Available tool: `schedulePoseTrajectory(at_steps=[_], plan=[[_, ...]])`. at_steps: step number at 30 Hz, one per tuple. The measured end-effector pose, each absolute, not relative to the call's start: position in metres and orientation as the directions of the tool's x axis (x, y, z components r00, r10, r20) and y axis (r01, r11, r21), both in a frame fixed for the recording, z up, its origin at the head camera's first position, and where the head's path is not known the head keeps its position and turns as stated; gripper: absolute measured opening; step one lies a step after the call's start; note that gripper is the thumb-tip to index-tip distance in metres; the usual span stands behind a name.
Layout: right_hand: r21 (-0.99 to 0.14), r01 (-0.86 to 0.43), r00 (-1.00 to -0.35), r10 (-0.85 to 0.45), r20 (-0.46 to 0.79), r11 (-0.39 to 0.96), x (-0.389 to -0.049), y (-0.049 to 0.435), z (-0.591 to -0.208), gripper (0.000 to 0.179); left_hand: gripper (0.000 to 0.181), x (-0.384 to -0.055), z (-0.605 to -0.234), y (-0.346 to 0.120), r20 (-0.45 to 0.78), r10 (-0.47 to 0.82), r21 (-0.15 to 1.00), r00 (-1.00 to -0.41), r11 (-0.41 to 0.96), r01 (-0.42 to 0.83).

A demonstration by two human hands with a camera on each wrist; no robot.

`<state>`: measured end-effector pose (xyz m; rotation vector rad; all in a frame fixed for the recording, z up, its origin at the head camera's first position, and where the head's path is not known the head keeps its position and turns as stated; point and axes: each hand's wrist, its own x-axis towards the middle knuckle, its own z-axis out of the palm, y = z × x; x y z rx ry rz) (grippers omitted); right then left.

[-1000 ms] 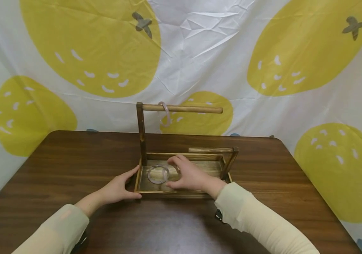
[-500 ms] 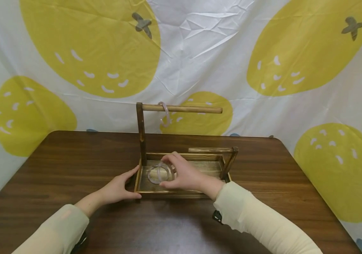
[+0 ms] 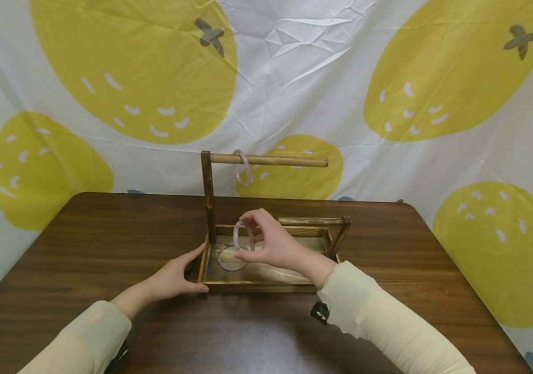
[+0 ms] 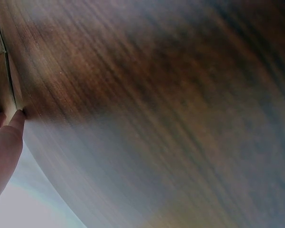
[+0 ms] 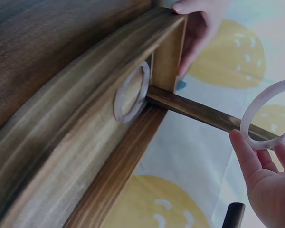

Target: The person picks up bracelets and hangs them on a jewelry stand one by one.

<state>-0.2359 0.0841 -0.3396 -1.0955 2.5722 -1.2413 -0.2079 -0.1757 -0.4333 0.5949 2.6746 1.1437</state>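
My right hand [image 3: 271,241] pinches a pale translucent bangle [image 3: 236,238] between thumb and fingertips, held upright above the tray of a wooden bangle stand [image 3: 271,283]. Another bangle [image 3: 231,269] lies flat inside the tray towards its left end, also visible in the right wrist view as a ring [image 5: 118,105] against the tray floor. A third bangle [image 3: 247,170] hangs on the stand's tall upper bar [image 3: 289,161]. With fairly straight fingers, my left hand [image 3: 173,278] touches the tray's left end, its thumb at the front corner. The left wrist view shows only part of that hand.
The tall post [image 3: 208,197] rises at the tray's left, and a lower bar [image 3: 310,221] extends from a short post on the right. Everything stands on a brown wood-grain table [image 3: 266,332]. Behind it hangs a white curtain [image 3: 303,93] with yellow fruit prints.
My right hand has carried its bangle left, then lifted it off the tray and turned it upright. The left hand, the stand and the other bangles have stayed put.
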Motion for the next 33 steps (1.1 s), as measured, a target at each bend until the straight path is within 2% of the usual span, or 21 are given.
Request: schedulePoseTrajectory(at_steps=[15, 33], plan=[[-0.773, -0.51, -0.801, -0.535, 0.268, 0.377, -0.247, 0.096, -0.316, 0.058, 0.099, -0.208, -0.435, -0.176, -0.012, 0.419, 0.728, -0.908, 0.626, 0.28], [-0.826, -0.427, -0.857, -0.458, 0.238, 0.369, -0.256, 0.112, -0.306, 0.058, 0.099, -0.207, -0.432, -0.176, -0.003, 0.427, 0.722, -0.904, 0.627, 0.293]])
